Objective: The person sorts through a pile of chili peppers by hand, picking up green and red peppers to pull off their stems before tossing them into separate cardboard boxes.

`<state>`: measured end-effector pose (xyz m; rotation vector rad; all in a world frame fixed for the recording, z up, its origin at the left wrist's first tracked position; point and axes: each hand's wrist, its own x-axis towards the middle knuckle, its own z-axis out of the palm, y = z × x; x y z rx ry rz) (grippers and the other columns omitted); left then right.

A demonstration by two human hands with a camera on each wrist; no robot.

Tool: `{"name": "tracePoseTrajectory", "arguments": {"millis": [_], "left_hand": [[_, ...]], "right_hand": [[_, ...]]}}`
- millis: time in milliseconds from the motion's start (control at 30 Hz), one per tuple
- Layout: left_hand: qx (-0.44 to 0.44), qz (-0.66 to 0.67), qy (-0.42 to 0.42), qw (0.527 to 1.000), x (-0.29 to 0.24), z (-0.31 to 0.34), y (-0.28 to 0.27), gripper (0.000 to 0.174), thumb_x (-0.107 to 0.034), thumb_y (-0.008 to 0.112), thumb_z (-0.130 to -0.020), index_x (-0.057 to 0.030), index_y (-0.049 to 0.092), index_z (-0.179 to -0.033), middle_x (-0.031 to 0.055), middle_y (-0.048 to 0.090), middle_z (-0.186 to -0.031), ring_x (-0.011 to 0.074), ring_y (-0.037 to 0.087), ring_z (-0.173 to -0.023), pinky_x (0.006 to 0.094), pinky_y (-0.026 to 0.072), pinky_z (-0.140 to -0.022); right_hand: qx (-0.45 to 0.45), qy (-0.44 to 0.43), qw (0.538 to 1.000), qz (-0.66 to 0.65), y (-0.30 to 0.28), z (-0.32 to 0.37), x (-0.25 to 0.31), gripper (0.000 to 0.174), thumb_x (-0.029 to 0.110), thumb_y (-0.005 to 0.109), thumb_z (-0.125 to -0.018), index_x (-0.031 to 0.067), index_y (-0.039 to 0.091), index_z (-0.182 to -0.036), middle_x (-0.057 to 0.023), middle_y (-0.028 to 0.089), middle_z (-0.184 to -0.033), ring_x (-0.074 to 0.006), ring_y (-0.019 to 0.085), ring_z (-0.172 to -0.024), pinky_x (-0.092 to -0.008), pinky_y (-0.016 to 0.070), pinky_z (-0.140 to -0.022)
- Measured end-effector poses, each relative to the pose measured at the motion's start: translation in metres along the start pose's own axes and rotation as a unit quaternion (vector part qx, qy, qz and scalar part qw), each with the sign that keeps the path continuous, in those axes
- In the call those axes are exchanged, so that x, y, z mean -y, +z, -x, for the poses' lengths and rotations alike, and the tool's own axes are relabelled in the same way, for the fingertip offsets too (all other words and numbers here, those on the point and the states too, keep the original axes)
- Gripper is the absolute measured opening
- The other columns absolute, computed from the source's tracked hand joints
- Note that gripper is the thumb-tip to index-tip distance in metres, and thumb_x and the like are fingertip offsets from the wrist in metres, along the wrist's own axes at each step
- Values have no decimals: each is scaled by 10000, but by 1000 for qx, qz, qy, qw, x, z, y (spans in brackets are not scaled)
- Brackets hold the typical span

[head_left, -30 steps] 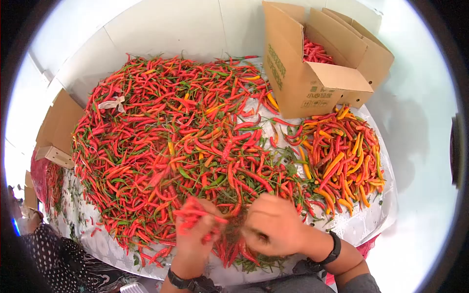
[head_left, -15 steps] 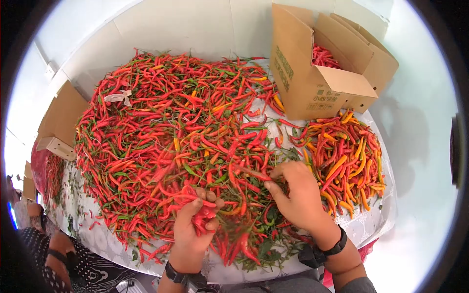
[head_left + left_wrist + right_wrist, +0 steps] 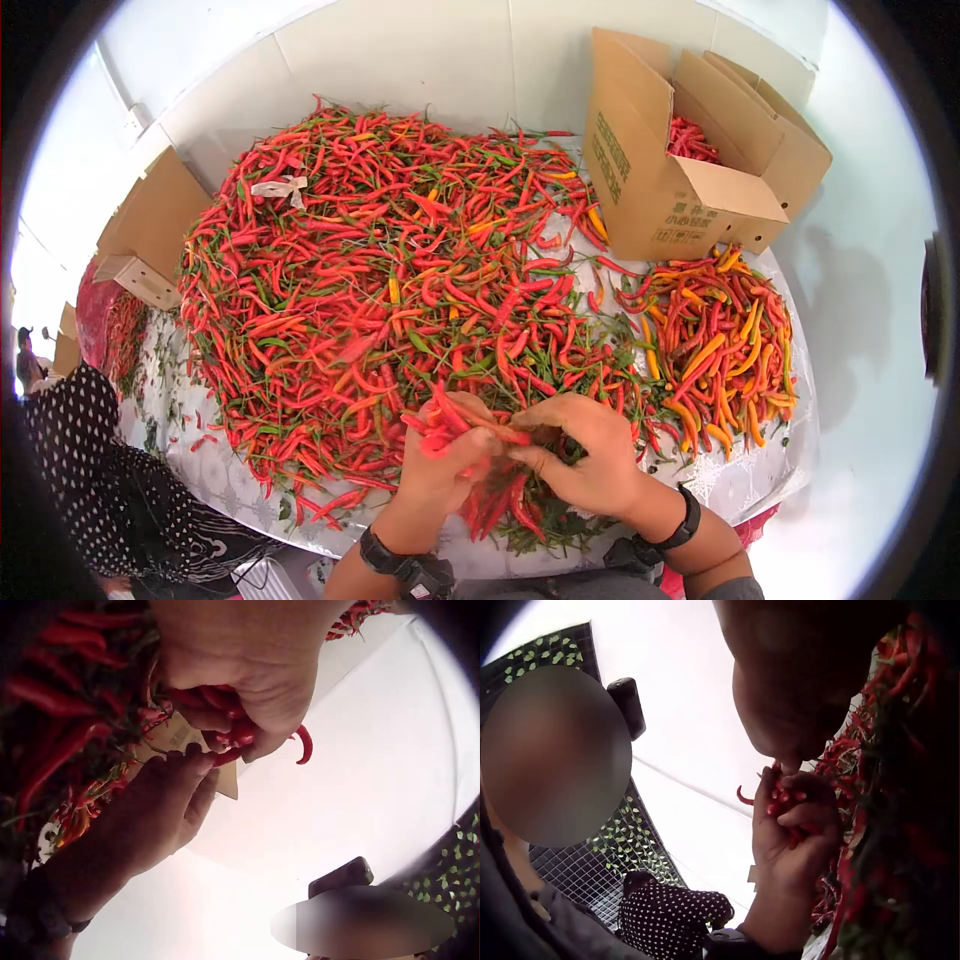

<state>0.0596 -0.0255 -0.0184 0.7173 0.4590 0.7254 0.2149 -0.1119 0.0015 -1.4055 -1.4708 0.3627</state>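
Note:
In the head view my left hand (image 3: 445, 465) has its fingers curled round several red chilies (image 3: 447, 422). My right hand (image 3: 590, 455) meets it from the right, thumb and fingers pinching the end of one red chili. The left wrist view shows the left hand (image 3: 240, 667) above, with a curved red chili (image 3: 304, 745) sticking out, and the right hand (image 3: 150, 810) touching a chili at its fingertips. In the right wrist view a bunch of chilies (image 3: 784, 801) lies in the left palm. A big heap of red chilies (image 3: 330, 300) spreads behind both hands.
A smaller pile of orange and red chilies (image 3: 725, 350) lies at the right, below an open cardboard box (image 3: 640, 190) holding red chilies. Another box (image 3: 155, 230) stands at the left, near a person in dotted clothing (image 3: 110, 470). Loose red chilies lie at the front edge.
Half a second ago my right hand was over the heap, apart from the left; it has come back down and left to the left hand. The view has shifted, so the heap appears further right.

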Motion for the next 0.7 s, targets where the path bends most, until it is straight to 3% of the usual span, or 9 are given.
{"name": "tracePoseTrajectory", "arguments": {"millis": [233, 333, 433, 567, 667, 700], "left_hand": [[-34, 2, 21, 999, 1, -1, 7, 233, -31, 637, -814, -31, 525, -1018, 110, 633, -885, 80, 569, -663, 167, 414, -463], [-38, -6, 38, 999, 0, 0, 11, 195, -35, 610, -825, -30, 532, -1004, 104, 625, -871, 93, 575, -675, 177, 426, -468], [-51, 10, 24, 998, -1, 3, 11, 167, -39, 581, -835, -35, 534, -995, 103, 610, -883, 110, 582, -703, 185, 436, -470], [-76, 26, 31, 996, -5, 3, 10, 145, -50, 550, -848, -52, 530, -991, 106, 589, -912, 121, 566, -718, 213, 421, -451], [-102, 24, 63, 992, -7, -4, -6, 136, -96, 554, -866, -67, 532, -996, 94, 592, -904, 109, 534, -681, 228, 386, -428], [-103, 24, 63, 992, -7, -4, -6, 136, -96, 554, -866, -67, 532, -996, 94, 592, -904, 109, 534, -681, 228, 386, -428]], "right_hand": [[-16, 60, 993, 96, 10, 6, 2, 207, 165, 736, -727, 45, 621, -851, -116, 624, -772, -299, 613, -729, -379, 490, -619], [-45, 23, 994, 97, 16, 6, 1, 186, 188, 720, -736, 53, 606, -793, -104, 599, -717, -289, 603, -695, -377, 481, -592], [12, -45, 990, 131, 12, 6, 1, 183, 208, 696, -753, 60, 589, -752, -93, 564, -674, -279, 581, -650, -379, 469, -567], [76, -164, 980, 89, 5, 5, -3, 151, 181, 650, -752, 61, 594, -824, -70, 537, -717, -261, 560, -697, -359, 464, -584], [107, -144, 982, 58, 10, 8, 2, 178, 134, 684, -739, 61, 635, -895, -37, 585, -785, -246, 567, -661, -347, 459, -548], [144, -150, 977, 46, 8, 7, 1, 221, 120, 676, -729, 83, 640, -944, -46, 594, -820, -242, 572, -698, -342, 469, -586]]}}
